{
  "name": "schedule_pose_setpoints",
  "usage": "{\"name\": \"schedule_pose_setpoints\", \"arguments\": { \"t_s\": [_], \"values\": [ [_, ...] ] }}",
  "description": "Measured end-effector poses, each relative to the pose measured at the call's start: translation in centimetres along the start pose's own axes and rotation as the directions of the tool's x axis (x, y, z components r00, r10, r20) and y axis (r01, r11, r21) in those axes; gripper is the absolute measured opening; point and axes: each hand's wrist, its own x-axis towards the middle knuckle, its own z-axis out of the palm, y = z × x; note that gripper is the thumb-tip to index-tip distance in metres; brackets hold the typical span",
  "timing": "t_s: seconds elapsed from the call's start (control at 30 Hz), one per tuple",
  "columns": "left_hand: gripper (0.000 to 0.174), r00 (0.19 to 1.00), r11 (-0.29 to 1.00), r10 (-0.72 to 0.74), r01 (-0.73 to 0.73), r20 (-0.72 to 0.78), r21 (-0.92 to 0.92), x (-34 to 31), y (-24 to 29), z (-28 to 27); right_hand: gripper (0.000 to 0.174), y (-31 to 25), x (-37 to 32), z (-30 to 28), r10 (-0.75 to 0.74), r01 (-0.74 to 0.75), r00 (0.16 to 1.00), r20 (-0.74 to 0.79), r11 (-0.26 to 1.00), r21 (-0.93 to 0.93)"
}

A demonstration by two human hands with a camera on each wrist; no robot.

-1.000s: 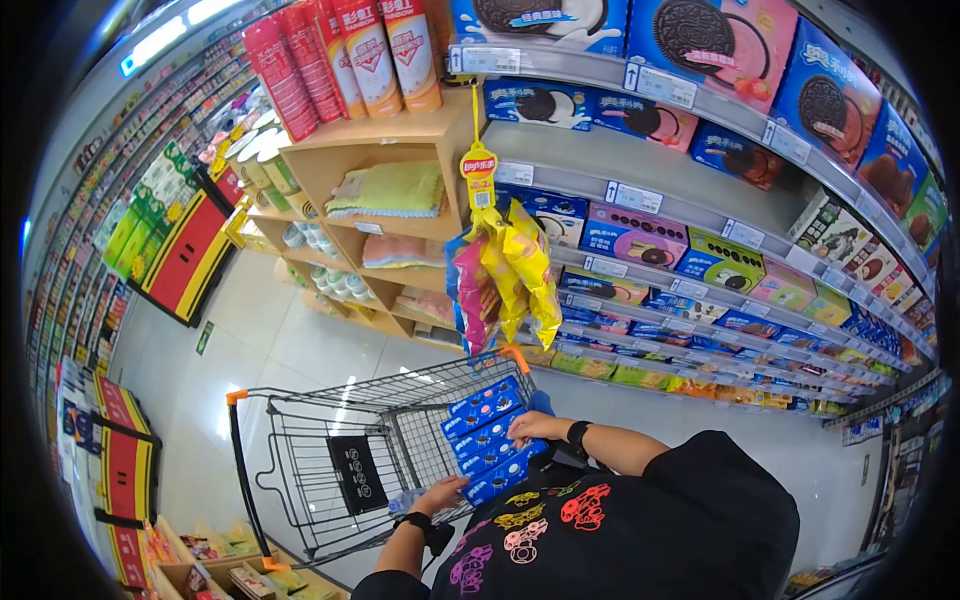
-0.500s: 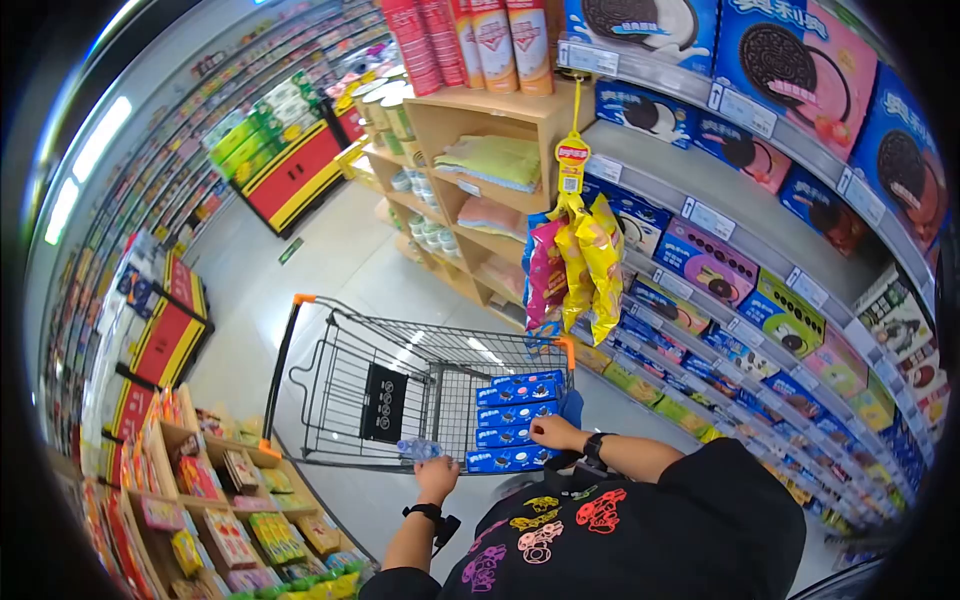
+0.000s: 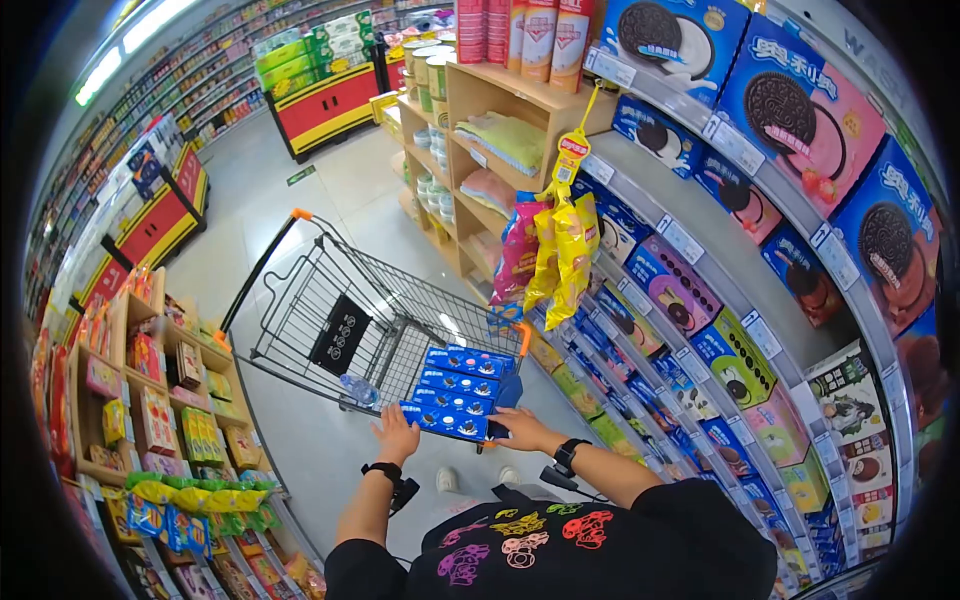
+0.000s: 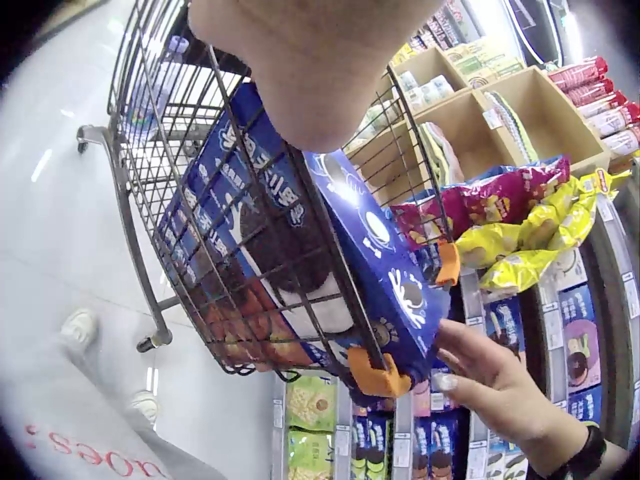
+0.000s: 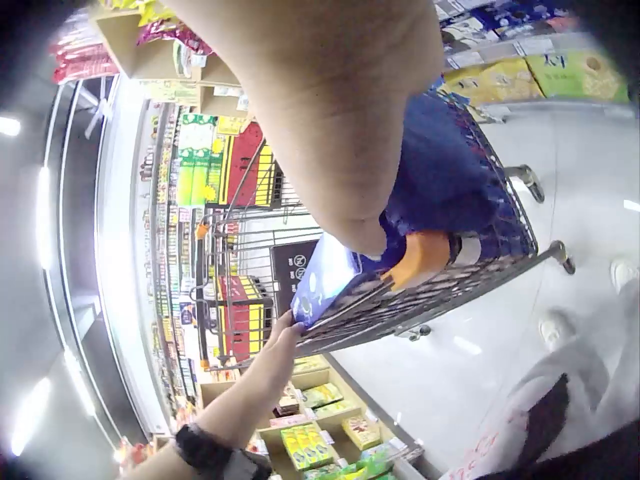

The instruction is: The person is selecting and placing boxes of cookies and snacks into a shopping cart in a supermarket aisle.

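Several blue Oreo cookie boxes (image 3: 458, 388) lie in a row inside the wire shopping cart (image 3: 290, 345). My left hand (image 3: 397, 437) has its fingers extended against the left end of the nearest box. In the right wrist view, the fingertips of this left hand (image 5: 270, 352) meet the box's end. My right hand (image 3: 522, 430) is at the box's other end, by the cart's rim. The left wrist view shows this right hand (image 4: 500, 388) with loosely bent fingers touching the box's corner. A clear plastic bottle (image 3: 358, 390) lies left of the boxes.
Shelves of cookie boxes (image 3: 690, 280) line the right side. Yellow snack bags (image 3: 570, 255) hang beside a wooden shelf unit (image 3: 500, 165). At the left stands a low snack rack (image 3: 160, 400). Dark blue cloth (image 5: 445, 165) is at the cart's right end.
My right hand has moved from on top of the boxes to the nearest box's right end. My left hand has come from beside the bottle to its left end. The head view has shifted.
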Motion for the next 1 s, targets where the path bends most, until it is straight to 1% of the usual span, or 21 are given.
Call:
{"name": "schedule_pose_setpoints", "arguments": {
  "t_s": [0.07, 0.1, 0.2, 0.23, 0.3, 0.37, 0.47, 0.57, 0.67, 0.7, 0.8, 0.93, 0.97, 1.0],
  "values": [
    [0.078, 0.994, 1.0, -0.006, 0.005, 0.11, 0.003, -0.1, -0.6, -1.3, 0.061, -0.6, -0.3, -0.2, 0.02, -0.02, 1.0, 0.009, 0.999, 0.039],
    [0.086, 0.987, 1.0, -0.022, 0.022, 0.159, -0.002, 0.7, -1.3, -0.5, 0.062, -0.8, -0.3, 0.1, 0.025, -0.022, 0.999, -0.023, 0.994, 0.104],
    [0.093, 0.972, 0.998, -0.037, 0.049, 0.234, -0.045, 1.4, -1.6, -0.9, 0.064, -0.5, -0.2, 1.5, -0.011, 0.046, 0.993, -0.119, 0.955, 0.294],
    [0.097, 0.968, 0.996, -0.041, 0.061, 0.248, -0.071, 1.6, -1.8, -1.0, 0.064, -0.8, -0.2, 1.7, 0.012, 0.027, 0.99, -0.141, 0.963, 0.267],
    [0.097, 0.967, 0.993, -0.024, 0.052, 0.252, -0.104, 1.5, -2.3, -1.2, 0.064, -1.1, 0.0, 2.1, 0.009, 0.031, 0.99, -0.143, 0.961, 0.273],
    [0.097, 0.968, 0.991, -0.001, 0.034, 0.252, -0.129, 1.4, -2.9, -1.8, 0.066, -1.8, 0.5, 2.5, 0.031, 0.014, 0.987, -0.155, 0.961, 0.276],
    [0.096, 0.97, 0.992, 0.032, -0.001, 0.239, -0.128, 2.0, -4.3, -1.9, 0.063, -3.3, 1.2, 3.4, 0.06, -0.007, 0.981, -0.184, 0.96, 0.279],
    [0.1, 0.968, 0.991, 0.084, -0.056, 0.237, -0.123, 3.2, -6.3, -2.1, 0.06, -5.5, 2.1, 4.2, 0.118, -0.051, 0.966, -0.229, 0.959, 0.278],
    [0.096, 0.967, 0.988, 0.117, -0.091, 0.225, -0.124, 4.8, -8.5, -2.6, 0.059, -7.2, 3.8, 5.4, 0.155, -0.083, 0.957, -0.245, 0.956, 0.281],
    [0.092, 0.971, 0.991, 0.108, -0.089, 0.213, -0.095, 5.4, -9.1, -2.8, 0.06, -7.5, 4.4, 5.9, 0.152, -0.086, 0.96, -0.235, 0.959, 0.27],
    [0.09, 0.979, 0.993, 0.107, -0.098, 0.176, -0.062, 7.1, -10.9, -3.2, 0.062, -9.5, 5.7, 6.7, 0.142, -0.075, 0.954, -0.266, 0.966, 0.246],
    [0.085, 0.987, 0.989, 0.141, -0.135, 0.079, -0.067, 7.6, -12.0, -4.7, 0.076, -12.8, 6.6, 5.9, 0.209, -0.19, 0.967, -0.15, 0.973, 0.128],
    [0.082, 0.986, 0.986, 0.165, -0.163, 0.038, -0.043, 7.4, -12.1, -5.0, 0.08, -13.2, 6.9, 5.8, 0.213, -0.204, 0.969, -0.125, 0.976, 0.078],
    [0.082, 0.985, 0.985, 0.171, -0.17, 0.02, -0.03, 7.4, -12.3, -4.9, 0.08, -13.4, 7.0, 5.9, 0.212, -0.202, 0.97, -0.119, 0.976, 0.086]
  ]
}}
